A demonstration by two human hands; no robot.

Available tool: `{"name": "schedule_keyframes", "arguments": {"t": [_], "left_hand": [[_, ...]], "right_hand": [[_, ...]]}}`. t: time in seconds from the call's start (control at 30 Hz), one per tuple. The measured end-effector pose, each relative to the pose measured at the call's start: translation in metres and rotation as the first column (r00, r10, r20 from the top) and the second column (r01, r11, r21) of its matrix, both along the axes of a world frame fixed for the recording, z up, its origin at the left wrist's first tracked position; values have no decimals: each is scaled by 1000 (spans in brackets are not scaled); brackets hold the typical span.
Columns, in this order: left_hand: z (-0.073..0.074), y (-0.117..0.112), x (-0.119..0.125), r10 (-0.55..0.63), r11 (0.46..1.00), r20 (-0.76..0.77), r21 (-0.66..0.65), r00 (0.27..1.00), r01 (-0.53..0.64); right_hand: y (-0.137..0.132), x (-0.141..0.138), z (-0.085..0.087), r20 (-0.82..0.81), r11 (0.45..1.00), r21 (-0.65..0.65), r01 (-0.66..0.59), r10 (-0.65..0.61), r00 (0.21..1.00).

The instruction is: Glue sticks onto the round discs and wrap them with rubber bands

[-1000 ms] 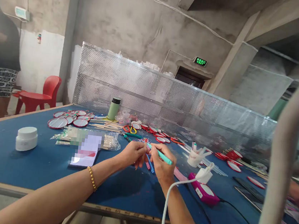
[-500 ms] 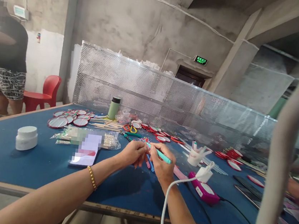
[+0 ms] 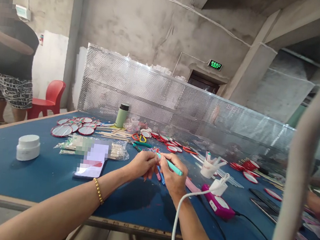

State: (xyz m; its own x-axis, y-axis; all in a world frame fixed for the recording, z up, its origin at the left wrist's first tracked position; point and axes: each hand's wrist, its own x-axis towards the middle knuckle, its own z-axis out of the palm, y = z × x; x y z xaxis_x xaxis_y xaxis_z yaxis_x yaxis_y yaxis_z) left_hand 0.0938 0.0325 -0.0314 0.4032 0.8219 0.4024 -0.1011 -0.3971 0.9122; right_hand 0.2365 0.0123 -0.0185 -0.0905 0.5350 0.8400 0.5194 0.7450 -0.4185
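"Right of the phone [image 3: 90,164], above the bench [image 3: 62,188], what's being held?"

"A teal pen [image 3: 175,168], grasped in the right hand [image 3: 175,177]. Its long axis slants: one end points toward the phone's side, at the left hand [image 3: 142,163]; the other points away from the phone, angling toward the bench's near edge."

"And that left hand?"

"Clenched around a small red piece [image 3: 157,150], mostly covered, so I can't tell which way it lies."

"What's near the phone?"

"Bagged sticks [image 3: 119,152] just beyond it, a white jar [image 3: 28,149] to its left."
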Motion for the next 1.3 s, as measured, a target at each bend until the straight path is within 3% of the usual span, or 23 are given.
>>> {"name": "schedule_keyframes", "arguments": {"t": [1.3], "left_hand": [[1, -2, -1, -4, 1000, 0, 8, 1000, 4]], "right_hand": [[2, 0, -2, -19, 999, 37, 7, -6, 1000]]}}
